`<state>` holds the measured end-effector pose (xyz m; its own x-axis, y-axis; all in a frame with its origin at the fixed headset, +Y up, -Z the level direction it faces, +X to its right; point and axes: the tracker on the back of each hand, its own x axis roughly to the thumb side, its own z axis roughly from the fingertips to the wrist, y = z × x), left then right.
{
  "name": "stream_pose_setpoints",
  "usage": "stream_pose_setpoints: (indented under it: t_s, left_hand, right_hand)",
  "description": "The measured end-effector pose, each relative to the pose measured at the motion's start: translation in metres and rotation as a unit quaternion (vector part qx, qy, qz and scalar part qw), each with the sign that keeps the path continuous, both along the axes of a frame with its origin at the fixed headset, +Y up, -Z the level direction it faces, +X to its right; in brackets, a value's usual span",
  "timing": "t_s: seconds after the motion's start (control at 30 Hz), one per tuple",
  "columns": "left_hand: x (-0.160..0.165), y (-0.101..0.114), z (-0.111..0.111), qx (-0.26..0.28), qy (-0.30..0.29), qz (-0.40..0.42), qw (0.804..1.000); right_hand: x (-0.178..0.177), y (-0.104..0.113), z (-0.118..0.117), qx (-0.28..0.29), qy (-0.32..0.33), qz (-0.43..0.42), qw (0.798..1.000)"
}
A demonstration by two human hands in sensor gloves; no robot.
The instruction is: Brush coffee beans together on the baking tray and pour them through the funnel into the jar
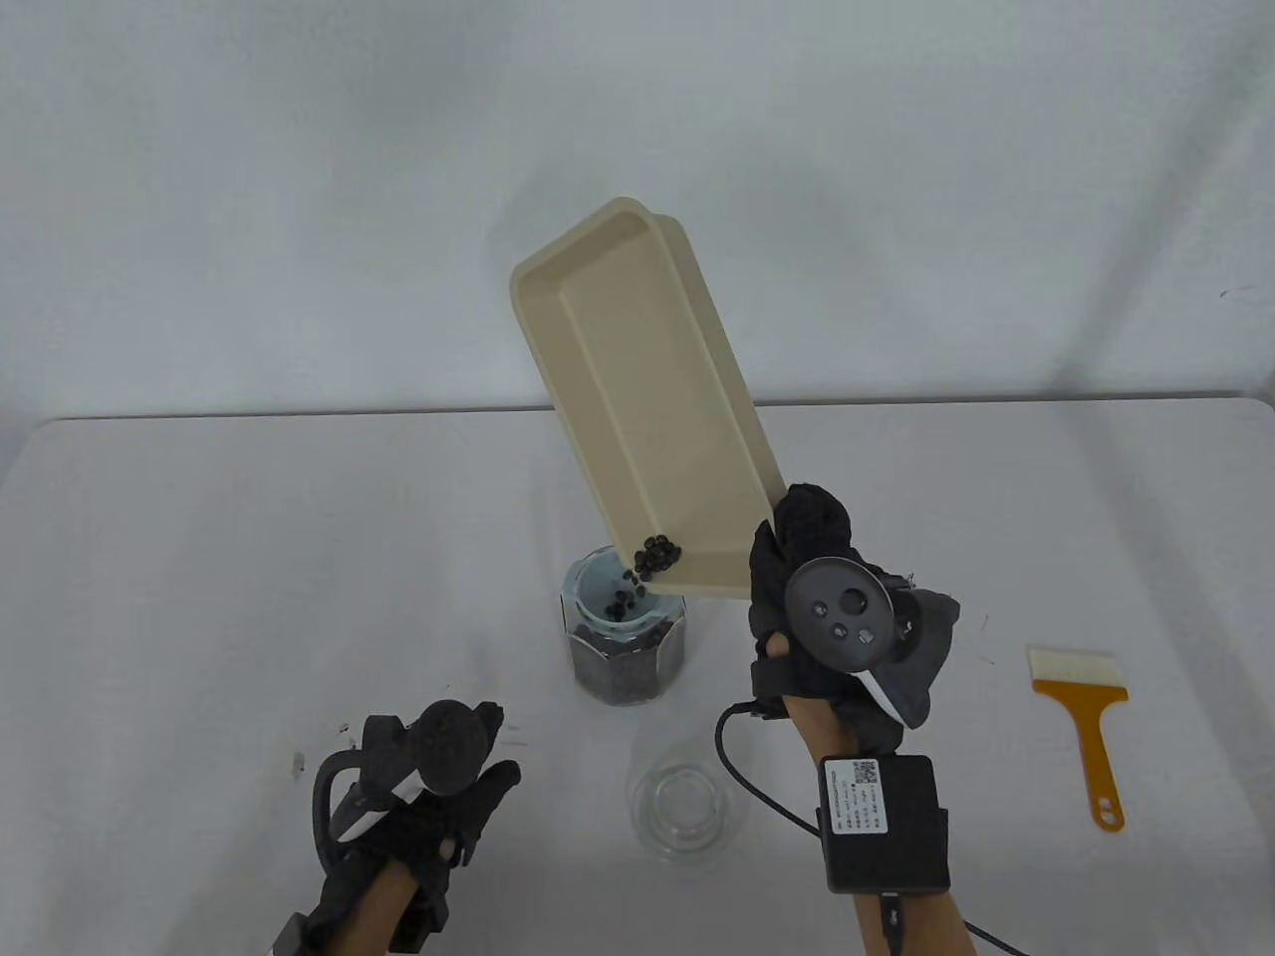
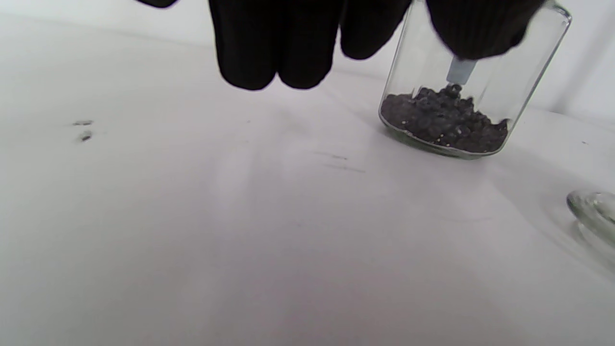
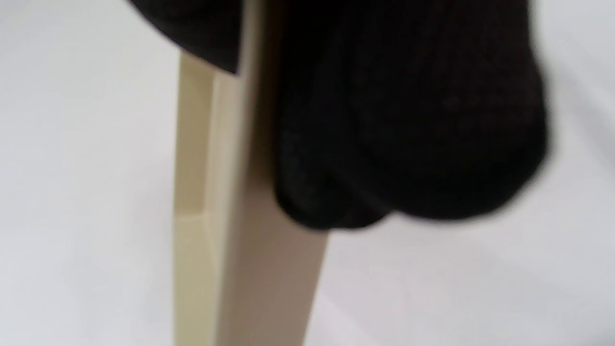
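The right hand (image 1: 812, 588) grips the cream baking tray (image 1: 637, 398) by its near right corner, fingers curled round the rim, and holds it tipped steeply so that the low corner hangs just over the grey funnel (image 1: 618, 597) seated in the glass jar (image 1: 628, 667). A small cluster of coffee beans (image 1: 657, 555) sits at that low corner, with a few dropping into the funnel mouth; the jar already holds a dark layer of beans. The left hand (image 1: 438, 797) rests on the table near the jar, fingers loose and holding nothing. The jar's glass lid (image 1: 687, 802) lies in front of the jar, and the brush (image 1: 1081, 717) lies well off to the right.

The likely trouble is spillage — the tray corner is wider than the funnel mouth, so a quick tilt or a sideways drift could send beans over the rim onto the table. Nothing steadies the jar, so a knock from the tray could shift or tip the funnel. Beans could also clog the narrow spout, whose tip shows just above the pile in the left wrist view.

The right wrist view is blurred — only glove and tray edge show. The thumb's placement on the tray is hidden, as is the funnel's seating in the jar.
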<state>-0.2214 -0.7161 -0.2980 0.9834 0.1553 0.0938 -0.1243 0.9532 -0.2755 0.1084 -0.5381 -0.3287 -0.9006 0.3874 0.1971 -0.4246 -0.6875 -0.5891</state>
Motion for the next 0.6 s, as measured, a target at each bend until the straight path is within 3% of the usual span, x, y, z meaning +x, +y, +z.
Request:
stream_pose_setpoints:
  t_s: [0.6]
  left_hand:
    - [0.001,0.000,0.001,-0.002,-0.003,-0.003,1.000]
  right_hand:
    - [-0.010,0.012,0.008,0.036,-0.002,0.045,0.998]
